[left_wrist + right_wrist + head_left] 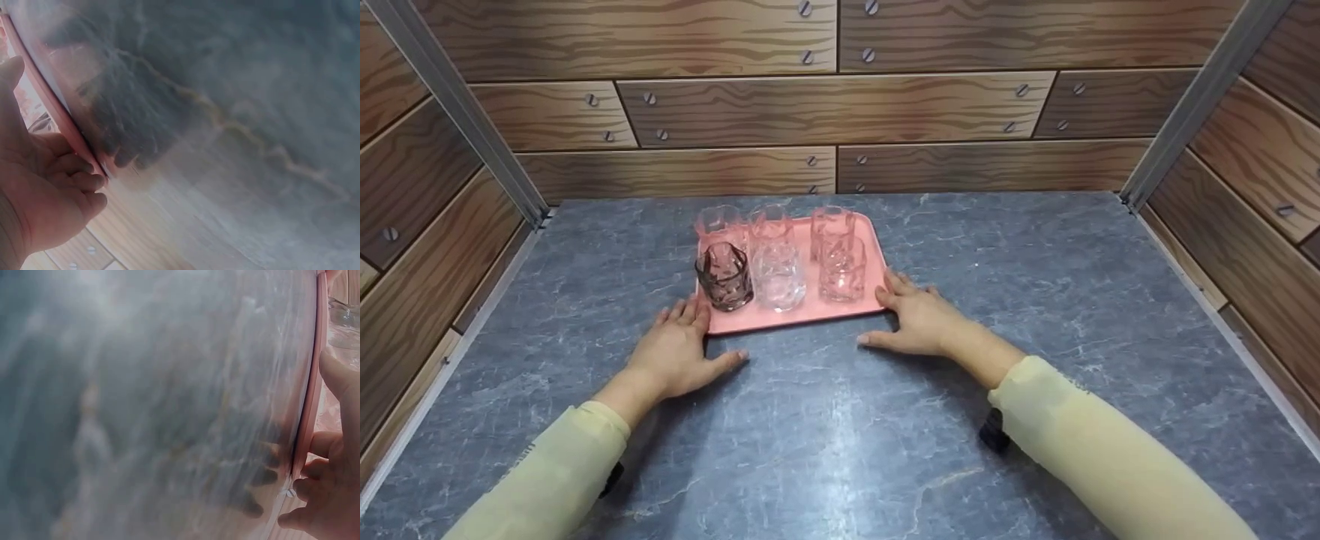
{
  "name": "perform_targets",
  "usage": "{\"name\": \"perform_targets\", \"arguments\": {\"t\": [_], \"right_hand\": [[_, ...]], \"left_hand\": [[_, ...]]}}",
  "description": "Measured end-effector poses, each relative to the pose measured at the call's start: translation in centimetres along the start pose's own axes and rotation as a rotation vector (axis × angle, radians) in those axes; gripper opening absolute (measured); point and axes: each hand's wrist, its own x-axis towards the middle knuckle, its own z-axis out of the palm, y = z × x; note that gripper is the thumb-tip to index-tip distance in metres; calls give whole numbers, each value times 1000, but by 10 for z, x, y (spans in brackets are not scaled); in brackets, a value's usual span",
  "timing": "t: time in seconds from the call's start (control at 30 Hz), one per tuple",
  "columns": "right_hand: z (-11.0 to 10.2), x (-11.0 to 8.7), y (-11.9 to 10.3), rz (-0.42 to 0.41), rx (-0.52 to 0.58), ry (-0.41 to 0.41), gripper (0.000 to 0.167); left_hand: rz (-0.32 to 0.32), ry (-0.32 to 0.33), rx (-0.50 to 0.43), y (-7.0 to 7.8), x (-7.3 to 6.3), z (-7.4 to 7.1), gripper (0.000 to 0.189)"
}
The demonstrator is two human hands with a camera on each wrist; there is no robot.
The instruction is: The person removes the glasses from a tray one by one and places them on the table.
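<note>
A pink tray (816, 315) lies slightly askew on the table, carrying several drinking glasses in two rows. One front glass, the dark tinted glass (725, 283), stands at the left; beside it are a clear glass (780, 283) and another clear glass (842, 281). My left hand (673, 354) touches the tray's front left corner, fingers extended and thumb spread away. At the front right corner, my right hand (919, 319) has its fingers against the edge, thumb out over the table. Both wrist views show fingers beside the tray's pink rim (53, 107); the glasses are mostly hidden there.
The grey marbled table (825, 435) stretches around the tray on all sides. Wood-patterned panels (832, 109) enclose the back and both sides, with metal posts (1192, 112) at the back corners.
</note>
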Motion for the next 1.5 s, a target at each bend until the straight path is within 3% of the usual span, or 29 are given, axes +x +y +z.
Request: {"name": "perform_targets", "arguments": {"t": [0.33, 0.77, 1.13, 1.5], "right_hand": [[2, -14, 2, -20, 18, -9, 104], [7, -51, 6, -50, 37, -23, 110], [10, -77, 7, -62, 47, -21, 111], [15, -102, 9, -79, 49, 0, 112]], "left_hand": [[31, -6, 12, 3, -2, 0, 115], [102, 48, -8, 8, -16, 6, 113], [123, 36, -19, 19, -26, 10, 113], [177, 71, -14, 29, -40, 13, 111]]}}
